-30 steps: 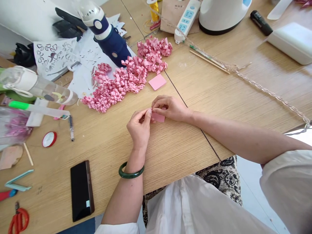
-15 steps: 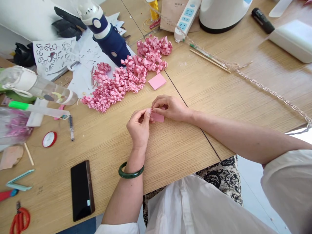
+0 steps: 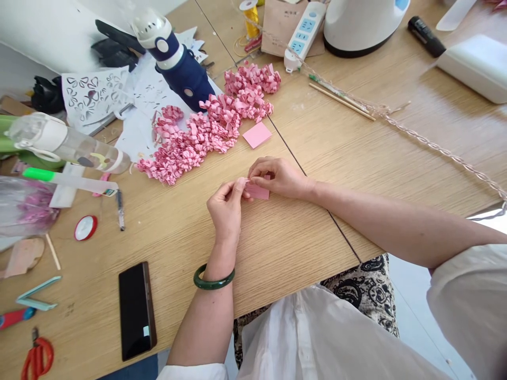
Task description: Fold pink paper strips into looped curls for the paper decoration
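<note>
My left hand (image 3: pixel 225 208), with a green bangle (image 3: pixel 214 279) at its wrist, pinches the left end of a small pink paper piece (image 3: pixel 260 193) between thumb and fingers. My right hand (image 3: pixel 283 177) is closed in a pinch at the upper edge of the same paper, its fingertips touching or nearly touching the left ones. The exact bit between the fingertips is too small to make out. Just beyond my hands lies a flat pink paper rectangle (image 3: pixel 257 135). Behind it stretches a heap of looped pink paper strips (image 3: pixel 194 142).
A navy bottle (image 3: pixel 184 76) stands behind the heap. On the left are a clear bottle (image 3: pixel 93 150), a tape roll (image 3: pixel 85 228), a pen (image 3: pixel 120 209), a phone (image 3: pixel 137 311) and red scissors (image 3: pixel 37 356). A power strip (image 3: pixel 304 34), thin sticks (image 3: pixel 343 97) and a twisted cord (image 3: pixel 439 149) lie to the right.
The view has shifted slightly, so everything sits a little lower and further right. Both hands keep their pinch on the pink paper, with barely any movement.
</note>
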`<state>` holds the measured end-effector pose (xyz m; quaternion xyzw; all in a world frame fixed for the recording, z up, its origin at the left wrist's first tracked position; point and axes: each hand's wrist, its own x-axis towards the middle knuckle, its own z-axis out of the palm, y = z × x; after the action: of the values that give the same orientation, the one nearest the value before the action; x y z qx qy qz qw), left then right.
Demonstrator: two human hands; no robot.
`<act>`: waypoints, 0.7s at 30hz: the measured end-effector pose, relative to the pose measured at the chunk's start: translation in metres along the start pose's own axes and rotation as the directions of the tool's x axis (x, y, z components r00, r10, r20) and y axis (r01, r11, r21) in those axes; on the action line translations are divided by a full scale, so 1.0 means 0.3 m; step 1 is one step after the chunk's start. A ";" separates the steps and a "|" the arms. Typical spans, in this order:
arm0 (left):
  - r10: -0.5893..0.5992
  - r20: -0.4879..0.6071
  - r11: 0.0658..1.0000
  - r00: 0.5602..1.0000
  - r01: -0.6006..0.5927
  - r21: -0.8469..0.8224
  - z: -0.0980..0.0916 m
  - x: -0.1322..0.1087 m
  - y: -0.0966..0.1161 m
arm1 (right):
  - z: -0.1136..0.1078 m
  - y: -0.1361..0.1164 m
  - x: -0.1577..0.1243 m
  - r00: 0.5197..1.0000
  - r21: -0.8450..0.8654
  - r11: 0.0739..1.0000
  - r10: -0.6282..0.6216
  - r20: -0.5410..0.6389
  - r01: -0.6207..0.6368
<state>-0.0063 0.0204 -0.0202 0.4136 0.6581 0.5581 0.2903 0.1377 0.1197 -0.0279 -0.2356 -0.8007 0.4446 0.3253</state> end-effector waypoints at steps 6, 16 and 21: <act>0.015 0.044 1.000 0.999 -0.015 0.015 -0.005 0.000 -0.003 | 0.001 -0.003 -0.001 1.000 -0.012 1.000 0.016 -0.008 -0.016; 0.076 0.046 0.994 0.996 -0.079 0.071 -0.006 0.001 -0.013 | 0.001 -0.005 0.000 1.000 -0.011 1.000 0.017 0.007 -0.017; 0.093 0.039 0.992 0.995 -0.096 0.087 -0.006 0.002 -0.014 | 0.002 -0.006 0.001 1.000 -0.021 1.000 0.022 0.010 -0.022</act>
<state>-0.0091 0.0198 -0.0238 0.4663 0.6569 0.5342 0.2564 0.1370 0.1187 -0.0263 -0.2453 -0.8043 0.4410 0.3139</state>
